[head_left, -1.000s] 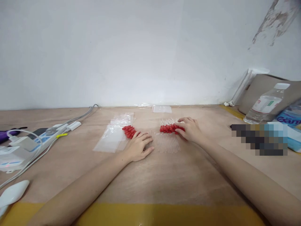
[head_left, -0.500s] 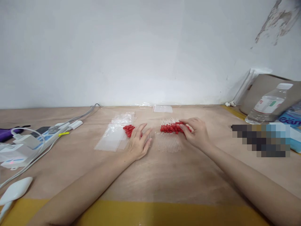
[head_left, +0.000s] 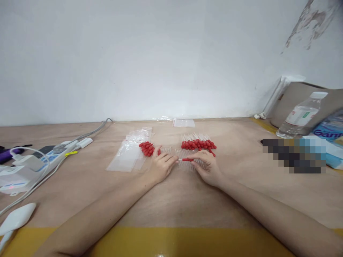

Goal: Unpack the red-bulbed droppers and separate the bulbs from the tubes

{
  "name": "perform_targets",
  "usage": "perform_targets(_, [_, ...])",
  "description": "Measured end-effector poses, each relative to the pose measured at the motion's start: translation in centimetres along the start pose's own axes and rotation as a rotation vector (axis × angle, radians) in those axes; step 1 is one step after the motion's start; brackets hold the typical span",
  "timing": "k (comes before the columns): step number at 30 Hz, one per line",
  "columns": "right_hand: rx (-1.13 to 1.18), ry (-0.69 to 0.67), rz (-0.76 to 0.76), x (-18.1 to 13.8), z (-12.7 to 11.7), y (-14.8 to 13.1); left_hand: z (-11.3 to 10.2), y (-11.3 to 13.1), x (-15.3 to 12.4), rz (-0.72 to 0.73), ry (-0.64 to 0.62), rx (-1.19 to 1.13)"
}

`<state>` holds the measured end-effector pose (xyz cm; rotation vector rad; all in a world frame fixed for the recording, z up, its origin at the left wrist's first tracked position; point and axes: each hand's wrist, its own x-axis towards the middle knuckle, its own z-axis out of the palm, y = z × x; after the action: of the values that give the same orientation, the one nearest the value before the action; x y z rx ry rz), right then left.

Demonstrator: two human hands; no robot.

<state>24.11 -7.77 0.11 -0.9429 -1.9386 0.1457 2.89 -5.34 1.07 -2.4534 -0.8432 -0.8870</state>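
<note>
In front of me my right hand pinches a red rubber-bulbed dropper between thumb and forefinger, its narrow pale end pointing left. My left hand has its fingertips closed at that end, on what looks like a clear tube, mostly hidden by the fingers. Beneath the right fingers lies a row of clear tubes. Behind it is a bundle of red-bulbed droppers with pale stems pointing to the wall. Another pile of red-bulbed pieces lies just beyond my left hand, clear tubes extending to its right.
Clear plastic bags lie left of the piles, and a small bag lies by the wall. A power strip with chargers and cables occupies the left. A water bottle and a tissue pack stand at right.
My right hand has moved from the red-bulbed bundle toward me and left, bringing one dropper. My left hand's fingers have closed, and the two hands now meet over the clear tubes.
</note>
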Motion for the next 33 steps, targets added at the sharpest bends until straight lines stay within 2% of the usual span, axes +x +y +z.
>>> perform_targets(3, [-0.174,-0.060,-0.052,0.0,0.4,-0.3,0.0,0.1,0.0,0.016,-0.015,0.023])
perform_targets(9, [-0.415,-0.041,-0.202,0.1,1.6,0.1,0.1,0.2,0.0,0.099,0.003,0.097])
perform_targets(17, [-0.497,-0.053,-0.296,-0.1,0.8,-0.4,0.0,0.1,-0.1,0.159,-0.056,0.087])
perform_targets(25, [-0.558,-0.035,-0.388,-0.2,0.6,0.3,-0.3,0.2,-0.1,0.108,-0.082,0.003])
perform_targets(31, [-0.619,0.096,-0.516,-0.2,0.6,0.8,-0.2,0.1,-0.2,0.102,-0.063,-0.021])
perform_targets(33, [-0.630,0.098,-0.573,-0.2,0.5,1.0,-0.2,0.1,-0.2,0.113,-0.056,-0.019])
